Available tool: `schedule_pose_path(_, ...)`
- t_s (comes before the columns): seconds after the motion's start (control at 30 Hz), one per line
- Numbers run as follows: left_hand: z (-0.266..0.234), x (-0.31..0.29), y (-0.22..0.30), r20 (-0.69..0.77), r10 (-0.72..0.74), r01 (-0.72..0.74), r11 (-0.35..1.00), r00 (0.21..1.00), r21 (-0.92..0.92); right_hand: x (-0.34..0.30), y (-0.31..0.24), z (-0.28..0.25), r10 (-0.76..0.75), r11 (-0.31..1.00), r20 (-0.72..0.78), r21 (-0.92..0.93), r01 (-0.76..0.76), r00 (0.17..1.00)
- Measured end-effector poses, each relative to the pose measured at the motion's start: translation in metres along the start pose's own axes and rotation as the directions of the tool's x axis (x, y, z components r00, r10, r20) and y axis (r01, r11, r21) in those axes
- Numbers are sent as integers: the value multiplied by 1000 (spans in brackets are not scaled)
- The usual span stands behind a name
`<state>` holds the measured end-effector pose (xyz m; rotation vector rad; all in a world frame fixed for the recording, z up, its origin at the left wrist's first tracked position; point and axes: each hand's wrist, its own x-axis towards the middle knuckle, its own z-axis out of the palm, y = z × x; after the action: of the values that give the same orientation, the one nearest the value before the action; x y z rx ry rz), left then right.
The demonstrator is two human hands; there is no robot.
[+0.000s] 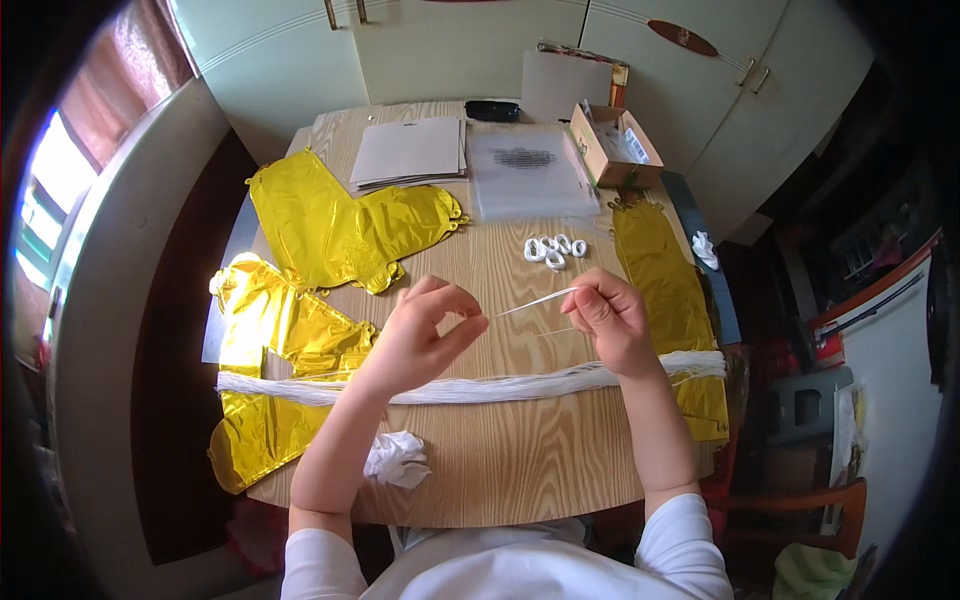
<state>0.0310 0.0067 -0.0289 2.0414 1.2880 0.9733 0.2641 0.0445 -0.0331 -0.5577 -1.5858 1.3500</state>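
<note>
The left hand and right hand each pinch a thin white string between thumb and fingertips, holding it stretched above the worktop, between a long white bundle of strings and some small white coils farther away.

The counter is wood-grained, smooth with a low sheen. The upper-left yellow foil, the lower-left yellow foil and the right-hand yellow foil are thin, wrinkled and metallic, glossy enough to glare. The white bundle is fine, thread-like fibre with a soft lustre; the white strand is smooth. The grey sheets are matt card, the clear sheets glossy plastic and the open box matt cardboard. White sleeves are matt cloth, cabinet doors smooth and faintly glossy, and the crumpled wad might be tissue or thin plastic, hard to tell here
</note>
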Motion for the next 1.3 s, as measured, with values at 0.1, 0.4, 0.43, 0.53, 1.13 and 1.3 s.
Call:
schedule_pose_path(0.1, -1, 1, -10, 61, -120, 115, 527, 991, -842, 2, 5, -10, 52, 999, -27, -11, -52, 998)
schedule_pose_path(0.4, -5, -1, -16, 118, -235, 176, 241, 965, -954, 8, 19, -12, -4, 933, -93, -360, -30, 996)
schedule_pose_path(0.43, -4, -1, -16, 106, -250, 171, 255, 962, -952, 9, 20, -11, -37, 923, -89, -384, 0, 995)
schedule_pose_path(0.53, -4, -1, -14, 55, -322, 142, 253, 945, -957, 10, 23, -14, -89, 922, -113, -386, 39, 990)
schedule_pose_path(1.13, -5, -18, 23, 184, 220, 224, -169, 958, -960, 12, 49, -8, -32, 857, -89, -515, -19, 996)
schedule_pose_path(1.3, -9, -18, 27, 369, -12, 368, -53, 929, -928, 14, 61, -28, 0, 895, -219, -436, -98, 976)
